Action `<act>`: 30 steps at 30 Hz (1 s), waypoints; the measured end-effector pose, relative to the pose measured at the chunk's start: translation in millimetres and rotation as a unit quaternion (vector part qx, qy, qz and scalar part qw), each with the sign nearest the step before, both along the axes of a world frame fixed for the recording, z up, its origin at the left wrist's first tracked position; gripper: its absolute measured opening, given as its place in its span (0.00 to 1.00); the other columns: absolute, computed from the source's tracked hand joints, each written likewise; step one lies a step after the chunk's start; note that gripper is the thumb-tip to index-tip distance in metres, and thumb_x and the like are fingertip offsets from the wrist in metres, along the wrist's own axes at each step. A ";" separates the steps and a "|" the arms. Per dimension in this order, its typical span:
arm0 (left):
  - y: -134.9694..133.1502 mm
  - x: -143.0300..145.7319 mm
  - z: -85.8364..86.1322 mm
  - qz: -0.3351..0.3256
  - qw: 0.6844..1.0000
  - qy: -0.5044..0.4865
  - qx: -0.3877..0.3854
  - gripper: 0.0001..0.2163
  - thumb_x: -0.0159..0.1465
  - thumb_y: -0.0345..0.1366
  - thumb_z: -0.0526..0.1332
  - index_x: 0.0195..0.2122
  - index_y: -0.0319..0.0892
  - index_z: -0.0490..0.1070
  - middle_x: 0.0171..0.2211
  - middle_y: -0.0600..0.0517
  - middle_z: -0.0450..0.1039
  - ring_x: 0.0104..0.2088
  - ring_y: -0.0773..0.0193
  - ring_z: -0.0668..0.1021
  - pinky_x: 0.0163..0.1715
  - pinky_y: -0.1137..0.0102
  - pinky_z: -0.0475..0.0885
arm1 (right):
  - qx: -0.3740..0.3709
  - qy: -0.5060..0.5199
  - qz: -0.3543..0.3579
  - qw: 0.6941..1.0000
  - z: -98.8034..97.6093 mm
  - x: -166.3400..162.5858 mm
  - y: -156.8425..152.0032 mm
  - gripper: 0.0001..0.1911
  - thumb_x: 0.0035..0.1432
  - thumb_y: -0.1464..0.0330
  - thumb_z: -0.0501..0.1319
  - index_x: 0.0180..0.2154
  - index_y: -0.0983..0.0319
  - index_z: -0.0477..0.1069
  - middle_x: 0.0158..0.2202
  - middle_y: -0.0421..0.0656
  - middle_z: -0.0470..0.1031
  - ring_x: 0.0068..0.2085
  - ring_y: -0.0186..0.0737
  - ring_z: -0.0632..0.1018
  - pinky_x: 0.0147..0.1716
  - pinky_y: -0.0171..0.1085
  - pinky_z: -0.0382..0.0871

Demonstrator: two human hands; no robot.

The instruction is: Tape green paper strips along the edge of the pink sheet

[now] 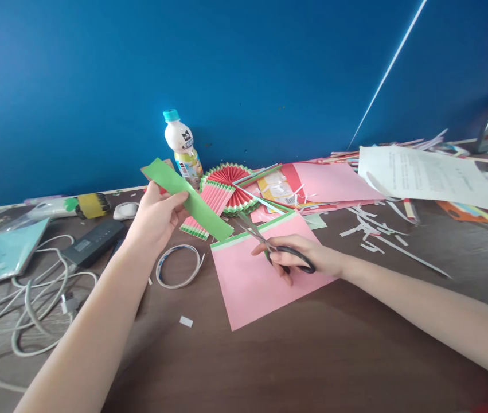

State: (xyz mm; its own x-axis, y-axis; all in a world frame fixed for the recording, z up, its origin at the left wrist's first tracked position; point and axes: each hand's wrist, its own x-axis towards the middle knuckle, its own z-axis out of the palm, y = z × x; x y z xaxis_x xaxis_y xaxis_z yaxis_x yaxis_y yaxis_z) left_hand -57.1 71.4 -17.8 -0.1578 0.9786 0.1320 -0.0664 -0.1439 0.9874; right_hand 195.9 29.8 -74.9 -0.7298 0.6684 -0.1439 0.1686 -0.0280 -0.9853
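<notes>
My left hand (pixel 156 215) is raised above the brown table (pixel 312 355) and pinches a long green paper strip (pixel 192 202) that slants down to the right. My right hand (pixel 301 255) grips black-handled scissors (pixel 269 244), fingers through the loops, blades pointing up-left towards the strip's lower end. Under the right hand lies a pink paper sheet (pixel 254 275) with a white and green border along its top edge. Behind it rest folded watermelon-coloured paper fans (pixel 222 192).
A drink bottle (pixel 182 146) stands against the blue wall. A tape ring (pixel 179 265), white cables (pixel 32 298), a black box (pixel 93 241) and a plastic sleeve (pixel 3 252) lie left. Coloured sheets (pixel 325 183), white papers (pixel 428 175) and paper scraps (pixel 377 232) lie right.
</notes>
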 end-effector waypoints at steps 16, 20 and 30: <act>0.6 2.7 -0.7 -0.010 1.000 -0.016 0.000 0.12 0.47 0.23 0.61 0.31 0.42 0.65 0.27 0.54 0.73 0.26 0.67 0.76 0.20 0.76 0.70 | -0.093 0.144 -0.047 0.984 -2.7 0.9 5.5 0.27 0.58 0.51 0.49 0.49 0.64 0.61 0.26 0.41 0.69 0.24 0.37 0.74 0.18 0.32 0.58; -1.4 6.5 -0.5 -0.023 0.999 -0.034 -0.007 0.13 0.46 0.22 0.62 0.32 0.41 0.64 0.26 0.54 0.73 0.25 0.68 0.75 0.22 0.75 0.71 | 0.040 0.037 -0.048 0.997 2.9 -0.5 1.5 0.22 0.59 0.53 0.52 0.41 0.66 0.65 0.24 0.39 0.65 0.24 0.32 0.71 0.19 0.31 0.57; -6.4 15.4 0.9 -0.013 0.999 -0.029 -0.016 0.15 0.46 0.22 0.63 0.34 0.41 0.65 0.28 0.54 0.73 0.28 0.66 0.77 0.27 0.73 0.75 | 0.145 -0.077 -0.041 0.986 -3.4 -3.4 -4.1 0.18 0.55 0.56 0.58 0.41 0.62 0.65 0.26 0.37 0.58 0.26 0.30 0.61 0.25 0.31 0.58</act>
State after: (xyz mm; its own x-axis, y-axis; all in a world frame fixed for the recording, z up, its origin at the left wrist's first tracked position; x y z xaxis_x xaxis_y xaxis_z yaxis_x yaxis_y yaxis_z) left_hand -41.6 65.0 -16.9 -0.1383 0.9862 0.0915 -0.1279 -0.1094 0.9857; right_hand 192.5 25.8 -78.3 -0.6555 0.7540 -0.0424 0.3259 0.2318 -0.9166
